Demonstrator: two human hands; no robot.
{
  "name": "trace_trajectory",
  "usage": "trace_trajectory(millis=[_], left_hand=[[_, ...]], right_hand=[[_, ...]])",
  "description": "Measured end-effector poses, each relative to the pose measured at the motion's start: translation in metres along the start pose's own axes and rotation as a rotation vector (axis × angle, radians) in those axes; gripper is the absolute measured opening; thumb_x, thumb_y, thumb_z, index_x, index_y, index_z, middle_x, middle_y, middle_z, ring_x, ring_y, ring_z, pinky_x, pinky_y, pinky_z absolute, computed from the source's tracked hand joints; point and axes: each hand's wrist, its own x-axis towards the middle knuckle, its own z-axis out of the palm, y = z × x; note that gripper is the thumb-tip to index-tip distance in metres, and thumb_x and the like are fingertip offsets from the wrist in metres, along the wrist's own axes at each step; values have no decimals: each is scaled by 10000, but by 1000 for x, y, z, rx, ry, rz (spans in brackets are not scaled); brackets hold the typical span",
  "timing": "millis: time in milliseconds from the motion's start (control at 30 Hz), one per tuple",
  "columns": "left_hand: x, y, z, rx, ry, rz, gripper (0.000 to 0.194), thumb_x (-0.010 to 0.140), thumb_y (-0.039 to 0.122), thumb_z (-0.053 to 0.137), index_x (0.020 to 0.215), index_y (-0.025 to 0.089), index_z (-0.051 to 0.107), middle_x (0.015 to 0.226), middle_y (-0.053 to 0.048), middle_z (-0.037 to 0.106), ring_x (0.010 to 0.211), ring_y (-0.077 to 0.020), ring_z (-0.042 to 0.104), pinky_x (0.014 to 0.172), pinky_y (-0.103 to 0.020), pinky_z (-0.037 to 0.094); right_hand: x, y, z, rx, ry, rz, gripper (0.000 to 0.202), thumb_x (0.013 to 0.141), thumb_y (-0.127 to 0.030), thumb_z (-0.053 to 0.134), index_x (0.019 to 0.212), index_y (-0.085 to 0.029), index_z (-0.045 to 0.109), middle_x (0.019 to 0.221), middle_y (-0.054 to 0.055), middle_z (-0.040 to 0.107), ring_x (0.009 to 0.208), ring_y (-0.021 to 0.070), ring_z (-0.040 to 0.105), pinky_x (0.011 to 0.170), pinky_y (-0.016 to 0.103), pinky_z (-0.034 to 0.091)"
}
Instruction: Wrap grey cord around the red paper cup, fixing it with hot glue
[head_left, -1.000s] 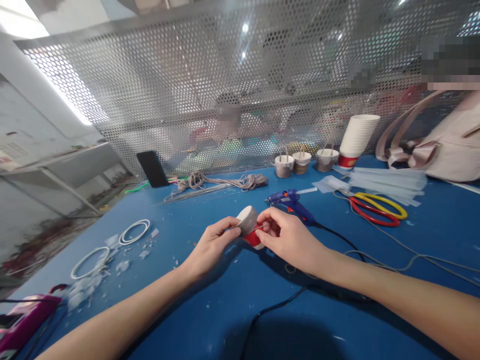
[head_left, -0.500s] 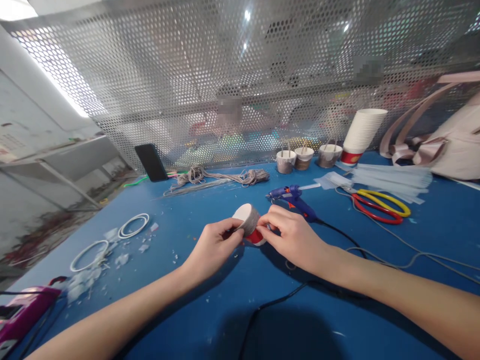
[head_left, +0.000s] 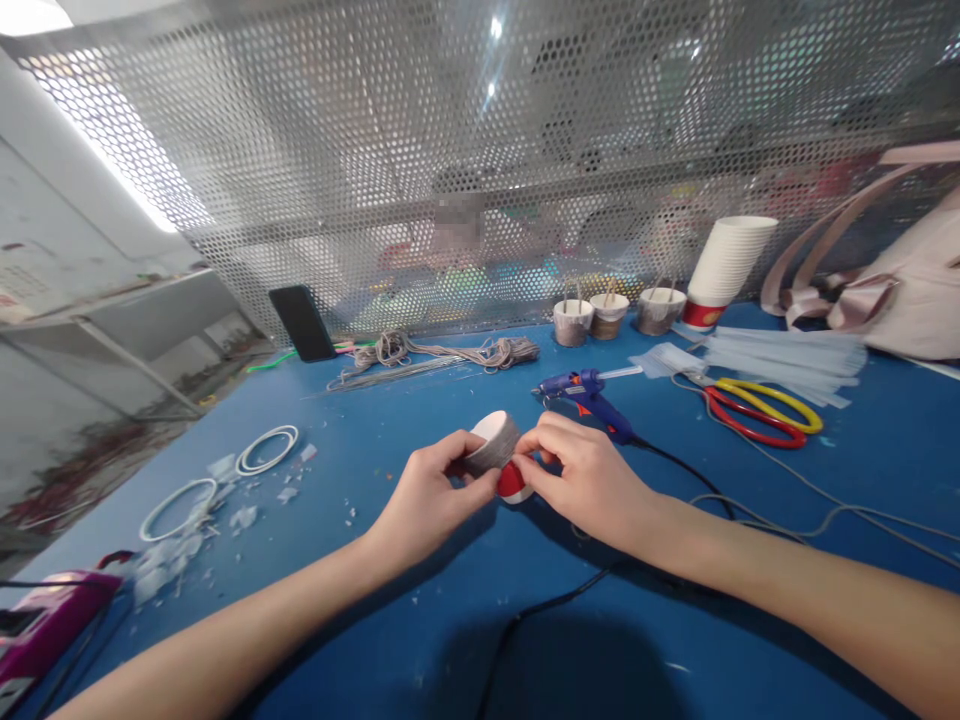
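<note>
A small paper cup (head_left: 495, 440), wrapped in grey cord near its rim and red and white toward its base, is tilted above the blue table. My left hand (head_left: 435, 485) grips it from the left, thumb in front. On the right, my right hand (head_left: 577, 460) has its thumb and forefinger pinched at the cup's side; what lies between those fingertips is too small to tell. Just behind my right hand lies a blue glue gun (head_left: 592, 395) with a clear stick in its back.
Grey cord bundles (head_left: 510, 352), a leaning phone (head_left: 301, 323), three small cups and a cup stack (head_left: 727, 265) stand at the back. Scissors (head_left: 765, 412) and translucent strips (head_left: 784, 362) lie right. White rings (head_left: 267, 451) and scraps lie left; a black cable crosses the front.
The cup has turned slightly in my left hand, whose thumb has shifted right along it. More of the red base shows. My right hand has barely moved.
</note>
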Motion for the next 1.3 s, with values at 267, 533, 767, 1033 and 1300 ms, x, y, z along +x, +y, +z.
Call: trace_trajectory(millis=[267,533,767,1033,1300], left_hand=[[-1,-1,2,-18,22,13,79,715,226,563,687,157,591,621,26,571,581,-99,490,552,-198,406],[-3,-1,2,14,17,15,104,728,238,551,669,155,570,620,23,530,599,-104,462,567,-214,377],[-2,-1,2,-3,11,31,128,731,232,541,640,146,565,600,30,498,591,-99,431,569,-212,351],[-3,-4,3,24,28,45,140,725,210,525,598,152,514,579,49,443,572,-89,393,551,-203,314],[-1,-7,2,6,51,39,133,715,220,534,605,151,508,583,51,429,577,-89,381,548,-201,310]], right_hand=[[-1,-4,-1,25,-3,7,120,804,-126,546,706,-172,598,679,-5,527,597,108,483,579,245,386],[-1,-6,-1,45,-12,31,115,789,-124,559,687,-171,583,682,-6,529,608,110,493,590,243,398],[-1,-7,0,52,-10,30,116,788,-117,569,687,-170,587,685,-9,531,607,106,502,590,235,403],[-1,-5,1,55,19,12,99,793,-130,578,706,-172,599,682,-10,533,604,109,508,577,238,403],[-2,-5,-2,105,21,0,98,824,-163,536,773,-168,620,725,8,564,644,120,542,601,248,425]])
